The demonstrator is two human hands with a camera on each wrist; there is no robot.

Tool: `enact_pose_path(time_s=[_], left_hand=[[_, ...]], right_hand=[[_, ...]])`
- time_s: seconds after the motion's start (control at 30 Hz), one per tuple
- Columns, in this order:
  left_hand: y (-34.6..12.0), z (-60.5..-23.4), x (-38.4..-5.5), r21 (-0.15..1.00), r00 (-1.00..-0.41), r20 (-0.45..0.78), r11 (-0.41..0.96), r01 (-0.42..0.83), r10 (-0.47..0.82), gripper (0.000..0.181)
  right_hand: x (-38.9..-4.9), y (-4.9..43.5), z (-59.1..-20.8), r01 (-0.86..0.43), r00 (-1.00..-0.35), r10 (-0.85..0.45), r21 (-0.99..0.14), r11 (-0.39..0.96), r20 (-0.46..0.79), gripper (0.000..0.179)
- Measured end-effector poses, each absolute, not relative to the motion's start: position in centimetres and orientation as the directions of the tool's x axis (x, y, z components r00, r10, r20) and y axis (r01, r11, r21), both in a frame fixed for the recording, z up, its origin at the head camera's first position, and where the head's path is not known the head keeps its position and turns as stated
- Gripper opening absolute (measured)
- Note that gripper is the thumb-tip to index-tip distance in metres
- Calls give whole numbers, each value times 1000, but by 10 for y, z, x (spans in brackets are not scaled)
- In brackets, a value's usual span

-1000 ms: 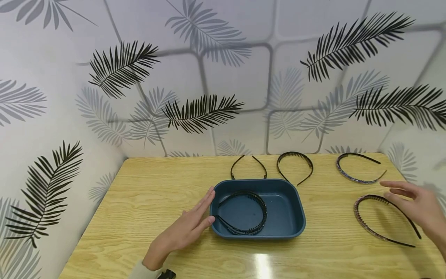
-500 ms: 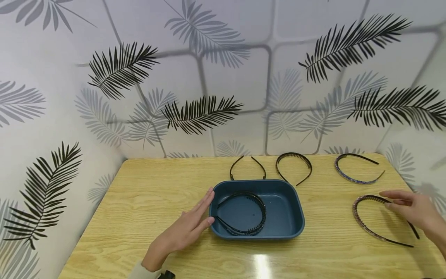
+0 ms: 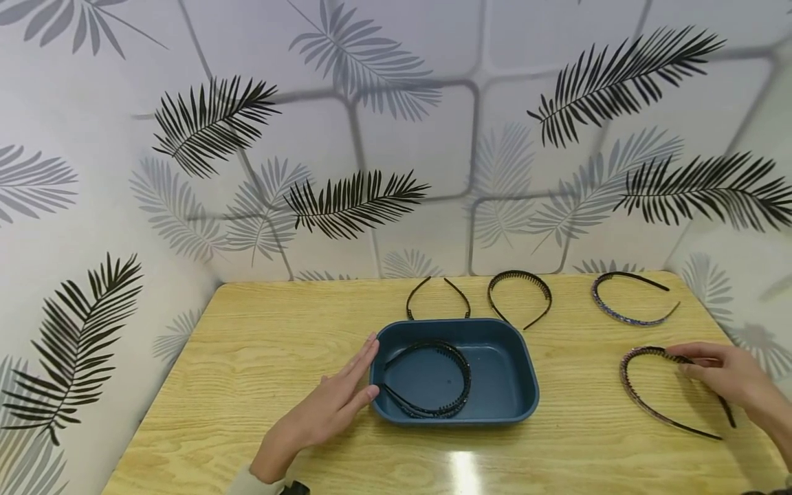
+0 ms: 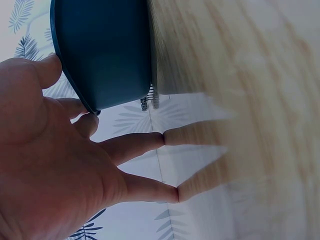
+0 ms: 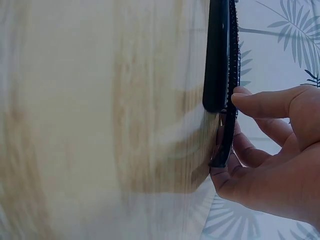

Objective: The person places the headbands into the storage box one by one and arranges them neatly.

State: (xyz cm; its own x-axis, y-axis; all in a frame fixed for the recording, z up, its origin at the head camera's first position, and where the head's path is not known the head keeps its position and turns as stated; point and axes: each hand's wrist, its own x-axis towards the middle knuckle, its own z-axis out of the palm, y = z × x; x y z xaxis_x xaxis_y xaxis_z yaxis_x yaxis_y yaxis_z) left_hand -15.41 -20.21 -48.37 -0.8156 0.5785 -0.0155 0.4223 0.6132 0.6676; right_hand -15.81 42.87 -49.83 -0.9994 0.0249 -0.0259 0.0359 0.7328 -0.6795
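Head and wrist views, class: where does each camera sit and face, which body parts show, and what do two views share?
Head: on the head, facing forward and down over the table toward the patterned wall; left grip, right grip and forearms show.
Left wrist: on that wrist, looking along the table at the blue tray; the left grip shows.
Right wrist: on that wrist, looking across the table at a headband; the right grip pinching it shows.
Head and left wrist share the left grip touching the blue tray.

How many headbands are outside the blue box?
4: behind the box, a partly hidden black headband and, right of it, another; a blue headband at back right; one headband pinched by the right hand.
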Motion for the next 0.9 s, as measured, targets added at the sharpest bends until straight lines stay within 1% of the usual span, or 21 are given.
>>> enact_pose_path(time_s=[0.17,0.27,0.43,0.67,0.8,0.9], left_hand=[[-202,-483,-154,673,-817,-17,611,417,576,69],[-202,-484,-154,673,-816,-17,610,418,578,69],[-202,-484,-154,672,-812,-16,608,423,583,68],[-202,-483,-154,673,-809,-16,605,426,587,68],[-202,-483,-154,670,-810,-17,608,426,586,68],[-202,-484,-153,669,-814,-18,612,422,580,68]], right_hand=[[-155,428,-503,-52,-999,-29,-727,684,44,22],[-154,429,-503,-67,-998,-43,-736,673,52,23],[-151,431,-500,-36,-999,-30,-726,687,22,21],[-147,432,-498,10,-996,-72,-846,533,-58,24],[-145,433,-497,35,-990,-101,-866,499,-98,23],[-145,433,-497,45,-985,-127,-891,453,-115,28]])
